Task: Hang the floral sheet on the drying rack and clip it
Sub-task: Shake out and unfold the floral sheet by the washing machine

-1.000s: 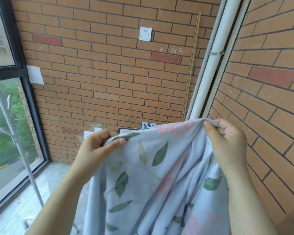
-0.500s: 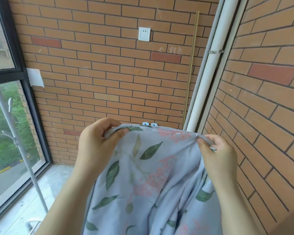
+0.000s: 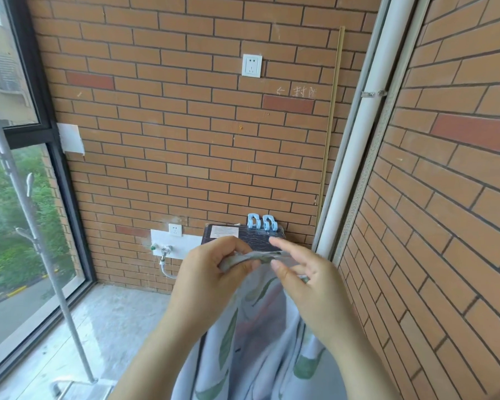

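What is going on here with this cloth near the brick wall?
A person is handling a floral sheet with bare hands. The left hand grips its bunched top edge. The right hand is at the same edge with looser fingers, and I cannot tell if it grips. The sheet hangs down below them, not on any rack. Two blue clips sit on a dark box by the brick wall.

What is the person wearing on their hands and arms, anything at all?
Nothing that shows. The left hand and right hand are bare: no gloves, rings or watch. The left forearm and right forearm are bare too, with no sleeve in view.
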`<state>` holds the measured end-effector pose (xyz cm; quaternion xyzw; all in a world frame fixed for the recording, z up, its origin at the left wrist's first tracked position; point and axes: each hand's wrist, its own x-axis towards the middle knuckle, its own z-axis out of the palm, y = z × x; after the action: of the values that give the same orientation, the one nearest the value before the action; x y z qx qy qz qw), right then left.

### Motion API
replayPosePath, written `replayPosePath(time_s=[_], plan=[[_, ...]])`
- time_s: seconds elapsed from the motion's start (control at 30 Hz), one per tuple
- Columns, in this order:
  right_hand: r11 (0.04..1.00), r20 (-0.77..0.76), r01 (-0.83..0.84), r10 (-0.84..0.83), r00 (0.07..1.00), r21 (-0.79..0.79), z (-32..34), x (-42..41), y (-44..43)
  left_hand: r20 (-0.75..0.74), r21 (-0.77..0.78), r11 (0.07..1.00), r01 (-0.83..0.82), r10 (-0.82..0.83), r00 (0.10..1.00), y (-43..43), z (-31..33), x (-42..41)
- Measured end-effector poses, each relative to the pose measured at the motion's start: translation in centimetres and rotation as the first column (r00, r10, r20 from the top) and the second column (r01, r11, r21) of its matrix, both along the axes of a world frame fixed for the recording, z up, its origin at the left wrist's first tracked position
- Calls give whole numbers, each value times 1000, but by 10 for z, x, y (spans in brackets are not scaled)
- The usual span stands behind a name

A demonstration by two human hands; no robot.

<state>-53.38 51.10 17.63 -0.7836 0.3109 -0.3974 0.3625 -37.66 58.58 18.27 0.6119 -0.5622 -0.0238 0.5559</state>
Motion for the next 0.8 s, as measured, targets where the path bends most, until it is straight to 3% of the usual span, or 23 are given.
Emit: replayPosePath(time_s=[0.3,0.47,0.63,0.7,0.8], plan=[[998,23,-48,47,999,31,-4,9,0,1,3,998,61,-61,998,8,7,2],[985,85,143,-135,987,-97,0,1,-5,-31,115,977,178,-175,984,9,-5,24],[939,135,299,-279,951,-167,14,-23,-16,-242,204,922,328,-277,930,22,-21,50],[924,141,342,-320,937,-171,13,-29,-21,-162,267,929,255,-218,962,23,-25,57],[916,131,364,-346,929,-166,10,-35,-24,80,282,959,-10,-13,997,25,-24,61]])
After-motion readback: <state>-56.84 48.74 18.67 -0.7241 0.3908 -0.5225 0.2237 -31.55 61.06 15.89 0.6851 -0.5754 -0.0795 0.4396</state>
